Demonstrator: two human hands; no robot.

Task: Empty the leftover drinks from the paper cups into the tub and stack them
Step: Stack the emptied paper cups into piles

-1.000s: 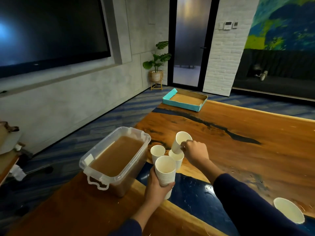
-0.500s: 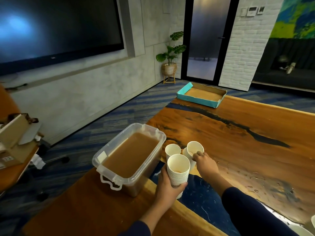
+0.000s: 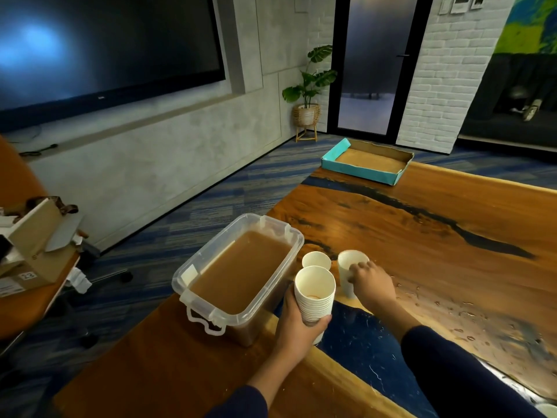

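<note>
A clear plastic tub (image 3: 297, 240) of brown liquid sits at the table's left edge. Just right of it, my left hand (image 3: 297, 325) grips a tall stack of white paper cups (image 3: 315, 297), held upright; a little brown residue shows in the top cup. Behind the stack, a single white cup (image 3: 316, 260) stands by the tub's far corner. My right hand (image 3: 372, 283) holds another upright white paper cup (image 3: 346, 268) by its rim and side; this cup rests on the wooden table (image 3: 422, 236).
A teal cardboard tray (image 3: 358, 168) lies at the table's far end. Droplets (image 3: 452, 312) wet the wood to the right of my right hand. Another cup's rim (image 3: 549, 410) shows at the bottom right corner. Boxes (image 3: 30, 251) are piled on a side table at left.
My right hand has lowered the tilted cup it held up onto the cup below it, and it now stands upright on the table. The view shifted left; my left hand keeps the stack.
</note>
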